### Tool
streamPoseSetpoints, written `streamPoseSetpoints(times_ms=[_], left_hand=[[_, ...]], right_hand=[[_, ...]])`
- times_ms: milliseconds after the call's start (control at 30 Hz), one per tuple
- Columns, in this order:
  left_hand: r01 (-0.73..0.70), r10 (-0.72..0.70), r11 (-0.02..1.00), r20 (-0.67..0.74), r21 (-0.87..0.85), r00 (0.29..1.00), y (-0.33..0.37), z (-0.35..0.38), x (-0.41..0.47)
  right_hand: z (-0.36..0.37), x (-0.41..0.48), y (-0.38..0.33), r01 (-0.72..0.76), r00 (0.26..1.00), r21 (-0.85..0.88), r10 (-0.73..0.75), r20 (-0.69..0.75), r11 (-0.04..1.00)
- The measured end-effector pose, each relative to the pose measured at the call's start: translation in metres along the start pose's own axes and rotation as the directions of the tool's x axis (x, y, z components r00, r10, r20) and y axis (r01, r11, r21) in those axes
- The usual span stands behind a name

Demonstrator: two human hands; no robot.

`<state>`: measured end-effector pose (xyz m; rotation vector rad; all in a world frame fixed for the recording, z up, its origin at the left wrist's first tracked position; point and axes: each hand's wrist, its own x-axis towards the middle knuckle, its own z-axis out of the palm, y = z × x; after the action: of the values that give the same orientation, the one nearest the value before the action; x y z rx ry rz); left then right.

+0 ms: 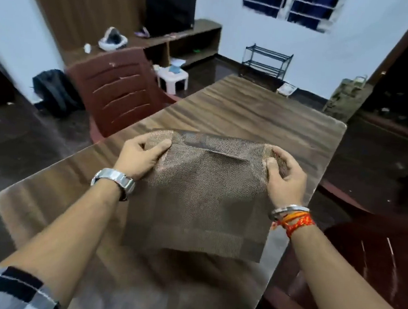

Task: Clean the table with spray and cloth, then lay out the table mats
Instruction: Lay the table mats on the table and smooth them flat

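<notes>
A brown woven table mat (pixel 201 201) hangs in the air above the near half of the dark wooden table (pixel 263 115). My left hand (pixel 139 157) pinches its far left corner, and my right hand (pixel 285 175) pinches its far right corner. The mat's far edge is bent and folded between the two hands, and its near edge droops toward me, off the tabletop. More than one mat may be stacked in the grip; I cannot tell. No spray bottle or cloth is in view.
A brown plastic chair (pixel 117 90) stands at the table's left side, and another brown chair (pixel 371 262) at the right. Farther back are a white stool (pixel 172 77), a TV unit with a screen (pixel 170 11), and a metal rack (pixel 266 60).
</notes>
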<state>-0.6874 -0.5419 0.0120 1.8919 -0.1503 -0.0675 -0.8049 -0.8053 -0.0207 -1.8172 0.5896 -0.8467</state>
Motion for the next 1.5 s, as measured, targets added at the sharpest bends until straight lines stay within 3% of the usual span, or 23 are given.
streamPoseSetpoints(times_ms=[100,167,267,333,400,467,567,800,933,1067,1500], left_hand=[[0.012,-0.012,1.0,0.129,0.003,0.992,-0.007,0.064,0.035],[0.059,-0.105,0.972,0.198,0.226,0.974,-0.028,0.112,0.059],[0.021,-0.196,0.718,0.174,0.695,0.965,-0.071,0.179,0.073],[0.004,-0.261,0.602,0.193,0.798,0.946,-0.088,0.231,0.062],[0.012,-0.348,0.566,0.226,0.824,0.91,-0.095,0.276,0.038],[-0.012,-0.379,0.502,0.232,0.865,0.896,-0.101,0.309,0.02],[-0.091,-0.334,0.45,0.262,0.888,0.906,-0.11,0.328,0.03],[-0.285,-0.132,0.438,0.374,0.853,0.918,-0.101,0.373,0.073],[-0.296,-0.182,0.495,0.43,0.817,0.884,-0.1,0.391,0.069],[-0.284,-0.202,0.49,0.424,0.824,0.883,-0.102,0.393,0.074],[-0.294,-0.196,0.47,0.423,0.832,0.885,-0.101,0.4,0.075]], right_hand=[[-0.022,0.02,0.051,-0.001,0.999,-0.024,0.0,-0.046,1.0],[-0.033,0.024,0.102,-0.188,0.981,-0.157,0.178,-0.073,0.97],[-0.044,0.022,0.16,-0.427,0.891,-0.487,0.448,-0.081,0.762],[-0.044,0.019,0.175,-0.423,0.856,-0.686,0.509,-0.089,0.592],[-0.037,0.019,0.18,-0.307,0.918,-0.797,0.383,-0.104,0.52],[-0.029,0.022,0.191,-0.116,0.971,-0.833,0.237,0.018,0.54],[-0.009,0.022,0.203,0.026,0.941,-0.834,0.269,0.207,0.551],[0.012,0.055,0.224,-0.114,0.948,-0.845,0.312,0.066,0.523],[0.016,0.058,0.227,-0.141,0.941,-0.843,0.335,0.049,0.52],[0.011,0.065,0.23,-0.104,0.927,-0.833,0.356,0.117,0.543],[0.005,0.072,0.23,-0.08,0.917,-0.837,0.369,0.151,0.541]])
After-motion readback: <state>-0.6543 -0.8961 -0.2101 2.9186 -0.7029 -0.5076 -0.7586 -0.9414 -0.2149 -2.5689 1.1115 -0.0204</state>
